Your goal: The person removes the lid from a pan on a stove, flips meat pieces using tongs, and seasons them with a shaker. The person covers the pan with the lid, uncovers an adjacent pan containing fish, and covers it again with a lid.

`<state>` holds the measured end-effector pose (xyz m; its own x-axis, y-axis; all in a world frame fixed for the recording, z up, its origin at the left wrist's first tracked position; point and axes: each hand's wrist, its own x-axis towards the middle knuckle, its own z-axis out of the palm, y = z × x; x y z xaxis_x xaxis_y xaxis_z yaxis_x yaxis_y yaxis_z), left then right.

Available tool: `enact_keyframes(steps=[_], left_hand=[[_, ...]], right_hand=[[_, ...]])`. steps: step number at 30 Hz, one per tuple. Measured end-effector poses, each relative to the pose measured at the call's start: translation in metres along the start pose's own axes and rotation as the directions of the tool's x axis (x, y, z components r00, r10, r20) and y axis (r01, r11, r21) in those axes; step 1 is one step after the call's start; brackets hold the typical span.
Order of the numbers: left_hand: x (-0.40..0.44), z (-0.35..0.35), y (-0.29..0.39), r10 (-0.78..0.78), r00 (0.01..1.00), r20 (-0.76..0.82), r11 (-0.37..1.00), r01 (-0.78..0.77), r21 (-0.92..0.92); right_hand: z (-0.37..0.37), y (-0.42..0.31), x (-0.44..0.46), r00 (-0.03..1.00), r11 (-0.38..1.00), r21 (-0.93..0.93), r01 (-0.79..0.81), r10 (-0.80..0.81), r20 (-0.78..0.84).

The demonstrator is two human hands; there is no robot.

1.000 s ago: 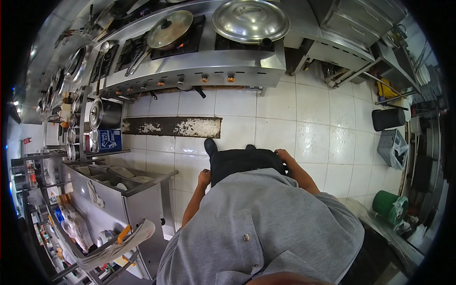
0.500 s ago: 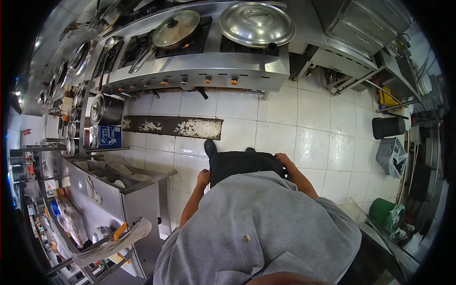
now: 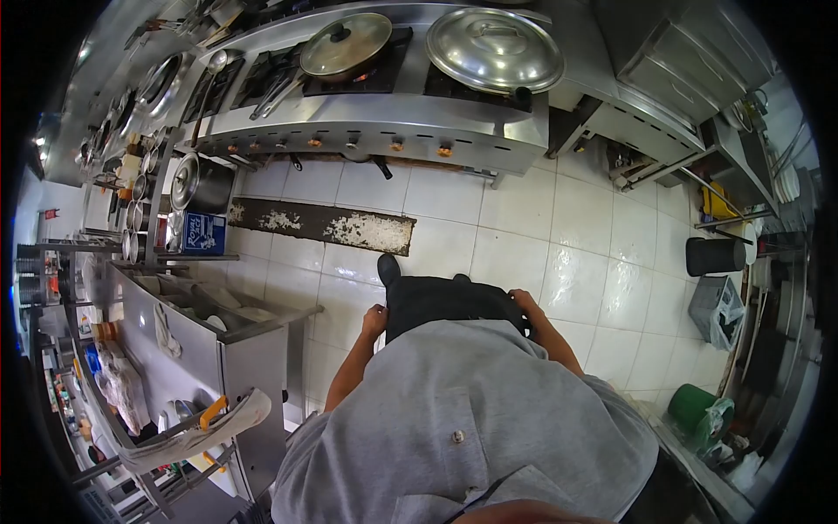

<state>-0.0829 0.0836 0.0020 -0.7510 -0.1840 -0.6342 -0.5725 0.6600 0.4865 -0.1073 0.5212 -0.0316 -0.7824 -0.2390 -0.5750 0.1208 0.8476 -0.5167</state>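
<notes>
The left hand and right hand look curled beside the black cloth below the grey shirt; I cannot tell if they pinch it. Past the white tile floor, a round silver metal lid sits over the long steel stove.

So the floor is all big white tiles, pretty shiny — light's bouncing off them over on the right. There's a long dark strip running across it with scuffed-looking white patches. A stainless steel stove stretches along the far side, row of knobs across its front. Steel drawers sit right of that, and a boxy metal counter fills the lower left — with open racks crowding the edge past it.
</notes>
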Motion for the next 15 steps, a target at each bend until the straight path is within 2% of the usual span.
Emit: enact_keyframes(steps=[5,7,9,11,13,15], left_hand=[[0.009,-0.011,0.007,0.010,1.000,0.009,1.000,-0.010,0.007],[0.010,-0.019,0.014,0.016,1.000,0.015,1.000,-0.016,0.017],[0.014,-0.026,0.018,0.005,1.000,0.018,0.999,-0.006,0.039],[0.021,-0.034,0.021,0.018,1.000,0.019,0.999,-0.019,0.044],[0.034,-0.041,0.018,0.033,0.999,0.022,0.998,-0.034,0.051],[0.047,-0.051,0.016,0.085,0.996,0.029,0.993,-0.087,0.080]], right_hand=[[0.014,0.009,0.001,0.999,0.999,0.009,0.032,-0.032,-0.028],[0.019,0.010,0.005,1.000,1.000,-0.017,-0.004,0.005,0.017],[0.026,0.011,0.006,1.000,0.996,0.082,-0.017,0.018,-0.006],[0.027,0.008,0.011,0.999,0.998,0.062,-0.015,0.018,-0.048],[0.019,-0.006,0.014,0.999,0.998,0.056,-0.036,0.036,0.017],[0.011,-0.023,0.017,0.998,0.997,0.044,-0.062,0.062,-0.004]])
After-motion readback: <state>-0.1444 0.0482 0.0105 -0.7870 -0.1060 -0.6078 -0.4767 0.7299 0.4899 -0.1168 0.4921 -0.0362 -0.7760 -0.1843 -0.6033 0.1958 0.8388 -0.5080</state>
